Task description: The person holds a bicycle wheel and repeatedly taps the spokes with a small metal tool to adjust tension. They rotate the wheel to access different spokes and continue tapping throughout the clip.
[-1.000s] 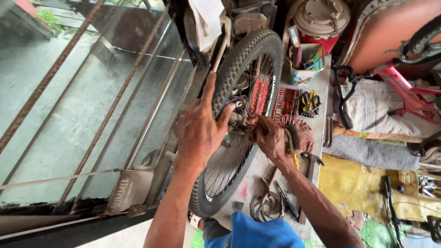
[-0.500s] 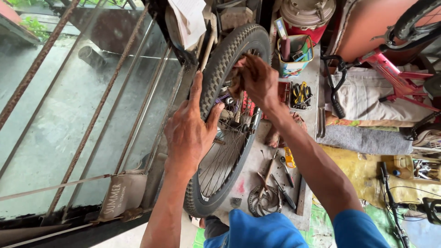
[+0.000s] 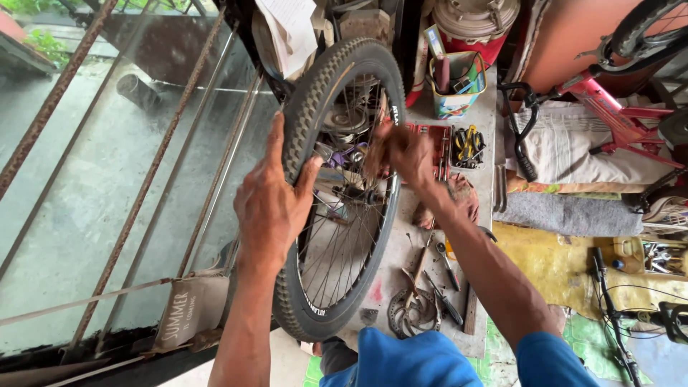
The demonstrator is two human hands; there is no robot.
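A bicycle wheel [image 3: 308,122] with a knobby black tyre and thin spokes stands upright in front of me. My left hand [image 3: 271,204] lies flat on the tyre's left side, thumb hooked over the tread. My right hand [image 3: 401,152] is blurred at the wheel's right rim near the hub; whether it holds a tool I cannot tell. The hub [image 3: 345,120] and its cogs show through the spokes.
Pliers, cutters and a brake disc lie on a grey bench [image 3: 401,251] below the wheel. A tool cup [image 3: 456,87] and a red parts tray [image 3: 436,147] stand behind. A red bicycle [image 3: 609,100] is at right. Rusty window bars [image 3: 150,179] are at left.
My right hand moved from the spokes near the hub up to the tyre top, then back down to the right rim. My left hand stayed on the tyre.
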